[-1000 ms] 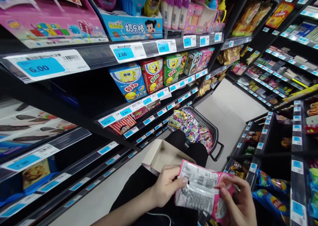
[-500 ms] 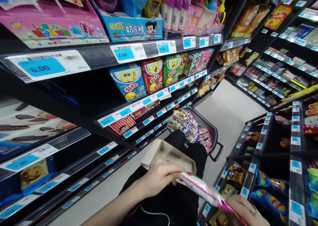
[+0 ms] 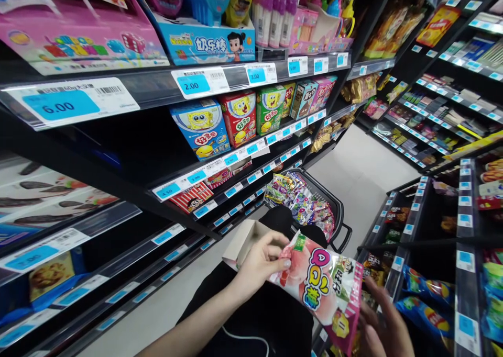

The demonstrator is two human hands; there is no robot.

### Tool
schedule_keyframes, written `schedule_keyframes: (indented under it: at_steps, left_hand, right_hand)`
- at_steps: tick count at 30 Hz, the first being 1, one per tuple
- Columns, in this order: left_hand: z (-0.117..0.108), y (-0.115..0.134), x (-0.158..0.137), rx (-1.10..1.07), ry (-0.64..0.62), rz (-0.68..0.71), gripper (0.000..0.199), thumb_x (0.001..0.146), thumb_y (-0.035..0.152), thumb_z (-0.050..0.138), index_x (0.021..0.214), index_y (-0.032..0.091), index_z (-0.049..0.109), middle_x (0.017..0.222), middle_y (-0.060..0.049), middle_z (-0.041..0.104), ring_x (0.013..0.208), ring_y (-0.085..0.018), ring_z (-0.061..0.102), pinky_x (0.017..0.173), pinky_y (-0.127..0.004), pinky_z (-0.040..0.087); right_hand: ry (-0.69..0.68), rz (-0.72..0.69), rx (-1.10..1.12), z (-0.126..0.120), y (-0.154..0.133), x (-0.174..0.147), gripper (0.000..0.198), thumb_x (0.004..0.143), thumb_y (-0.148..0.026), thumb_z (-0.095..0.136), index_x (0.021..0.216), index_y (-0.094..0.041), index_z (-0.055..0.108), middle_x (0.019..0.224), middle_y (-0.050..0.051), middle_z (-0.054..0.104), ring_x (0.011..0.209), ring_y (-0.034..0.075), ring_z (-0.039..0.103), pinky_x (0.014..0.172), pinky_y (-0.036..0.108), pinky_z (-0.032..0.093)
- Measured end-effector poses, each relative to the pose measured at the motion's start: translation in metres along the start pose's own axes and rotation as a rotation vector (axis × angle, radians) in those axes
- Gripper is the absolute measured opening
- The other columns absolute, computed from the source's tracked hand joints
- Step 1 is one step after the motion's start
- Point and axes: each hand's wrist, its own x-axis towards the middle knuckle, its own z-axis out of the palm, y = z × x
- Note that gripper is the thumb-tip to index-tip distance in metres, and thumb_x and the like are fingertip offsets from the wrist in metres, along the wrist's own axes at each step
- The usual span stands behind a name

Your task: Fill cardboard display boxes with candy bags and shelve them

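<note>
Head view shows us that the pink candy packet (image 3: 320, 289) has turned from its back to its readable front, pinched over our lap (image 3: 279, 320) by our left hand (image 3: 261, 263), while our right hand's (image 3: 383, 320) fingers spread open at its lower edge.

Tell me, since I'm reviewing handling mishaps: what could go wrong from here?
The pink packet might slip: the left hand pinches it at one end, while the right hand is blurred at the other, its hold unclear.
The open box seems to rest on the lap and could slide if the legs shift.
The loose white cord there might snag.
</note>
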Motion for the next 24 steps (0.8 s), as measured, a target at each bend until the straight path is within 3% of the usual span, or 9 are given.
schedule_keyframes:
  at_steps: [2,3,6,9,14,18,21,24]
  left_hand:
    - [0.004,0.002,-0.003,0.014,-0.012,0.037,0.059,0.064,0.035,0.083,0.114,0.018,0.055,0.065,0.002,0.066,0.061,-0.015,0.061,0.062,-0.025,0.045]
    - [0.005,0.003,-0.004,0.051,-0.019,0.052,0.063,0.066,0.036,0.081,0.12,0.018,0.053,0.066,0.002,0.065,0.064,-0.015,0.061,0.064,-0.026,0.046]
    - [0.01,0.008,-0.007,0.215,-0.099,0.061,0.045,0.073,0.039,0.074,0.109,0.015,0.06,0.079,-0.002,0.066,0.075,-0.018,0.061,0.071,-0.028,0.047]
    - [0.013,0.007,-0.009,0.43,-0.132,0.103,0.033,0.085,0.047,0.058,0.082,0.014,0.061,0.079,-0.004,0.064,0.076,-0.019,0.058,0.069,-0.028,0.045]
    - [0.013,-0.003,-0.012,0.845,0.116,0.386,0.038,0.097,0.037,0.032,0.065,0.02,0.044,0.057,0.002,0.048,0.053,-0.013,0.046,0.055,-0.026,0.034]
    - [0.009,-0.001,-0.013,1.122,0.166,0.697,0.036,0.097,0.025,0.03,0.062,0.022,0.04,0.051,0.002,0.043,0.045,-0.013,0.041,0.052,-0.028,0.03]
    - [0.005,0.008,-0.01,1.223,0.157,0.89,0.04,0.098,0.024,0.027,0.062,0.021,0.044,0.049,0.001,0.043,0.043,-0.013,0.041,0.051,-0.029,0.029]
    - [0.001,0.021,-0.004,1.155,0.047,1.102,0.048,0.1,0.031,0.024,0.058,0.021,0.045,0.047,0.0,0.042,0.043,-0.014,0.039,0.05,-0.03,0.029]
  right_hand:
    - [0.011,0.208,0.16,0.004,0.008,-0.001,0.062,0.08,-0.056,0.061,0.136,-0.031,0.05,0.123,0.012,0.066,0.094,0.031,0.071,0.065,0.038,0.06]
    - [0.006,0.323,0.197,0.007,0.011,-0.002,0.064,0.076,-0.057,0.066,0.13,-0.025,0.056,0.113,0.014,0.071,0.088,0.032,0.072,0.062,0.037,0.061]
    - [0.049,0.574,0.196,0.012,0.012,-0.005,0.049,0.066,-0.051,0.077,0.099,-0.015,0.072,0.082,0.011,0.076,0.069,0.03,0.073,0.059,0.035,0.061]
    - [0.041,0.536,0.13,0.02,0.003,-0.006,0.045,0.068,-0.053,0.075,0.091,-0.014,0.074,0.08,0.009,0.077,0.069,0.028,0.072,0.058,0.032,0.06]
    - [-0.021,0.501,0.123,0.038,-0.006,-0.007,0.047,0.066,-0.059,0.072,0.076,-0.013,0.074,0.07,0.009,0.075,0.063,0.026,0.071,0.058,0.031,0.059]
    - [0.113,0.336,-0.064,0.042,0.001,-0.013,0.044,0.07,-0.058,0.07,0.069,-0.014,0.075,0.06,0.008,0.073,0.054,0.023,0.068,0.051,0.027,0.054]
    - [0.17,0.053,-0.295,0.034,0.002,-0.013,0.036,0.076,-0.05,0.069,0.061,-0.017,0.073,0.053,0.008,0.069,0.045,0.021,0.063,0.044,0.027,0.049]
    - [0.078,-0.311,-0.477,0.025,-0.008,-0.005,0.037,0.087,-0.044,0.058,0.06,-0.021,0.071,0.054,0.007,0.068,0.046,0.02,0.065,0.046,0.027,0.053]
